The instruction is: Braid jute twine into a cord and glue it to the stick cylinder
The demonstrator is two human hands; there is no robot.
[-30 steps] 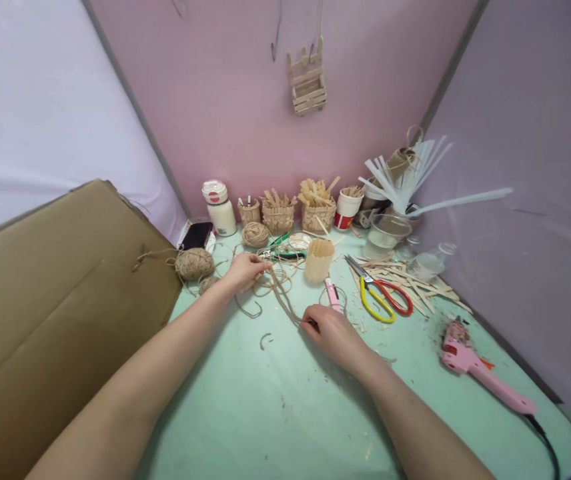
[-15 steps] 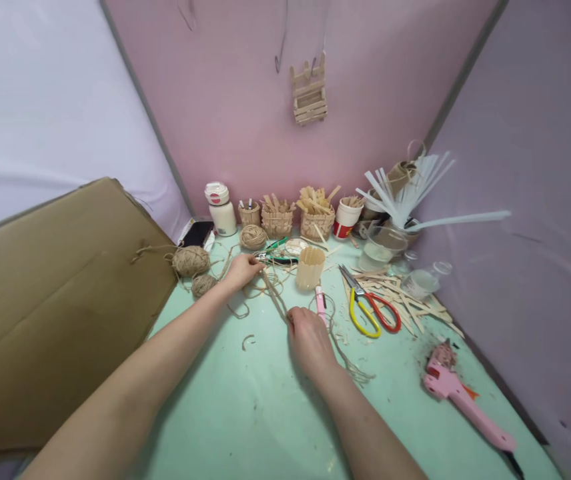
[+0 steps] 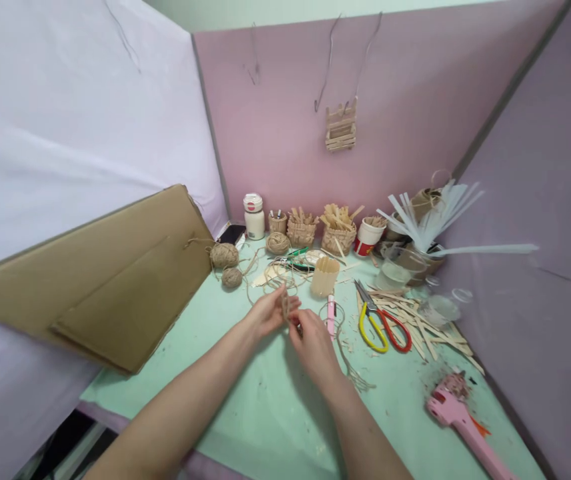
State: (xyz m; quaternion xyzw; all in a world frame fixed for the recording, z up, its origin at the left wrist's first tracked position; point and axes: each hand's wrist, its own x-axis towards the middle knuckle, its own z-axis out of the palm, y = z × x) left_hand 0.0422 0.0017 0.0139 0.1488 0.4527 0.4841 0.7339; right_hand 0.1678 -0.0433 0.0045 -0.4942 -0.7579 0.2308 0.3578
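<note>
Several strands of brown jute twine (image 3: pixel 286 308) run between my two hands above the green table. My left hand (image 3: pixel 266 313) holds them between thumb and fingers, the fingertips reaching out past the strands. Close beside it, my right hand (image 3: pixel 314 341) pinches the lower part of the twine, its fingers curled. Just beyond the hands stands a small cup made of wooden sticks (image 3: pixel 325 277). A pink cutter (image 3: pixel 331 317) lies to the right, and a looped length of twine with frayed ends (image 3: pixel 353 373) trails beside my right wrist.
Twine balls (image 3: pixel 224 255) sit at the left, by a cardboard sheet (image 3: pixel 135 287). Scissors with yellow and red handles (image 3: pixel 383 327) lie near loose wooden strips (image 3: pixel 415 313). A pink glue gun (image 3: pixel 460 417) rests at right. Stick-filled baskets (image 3: pixel 338 239) line the back wall.
My hands have come together, with the twine that was stretched between them now gathered short. My left hand has turned and moved nearer to me. The view has shifted left and up.
</note>
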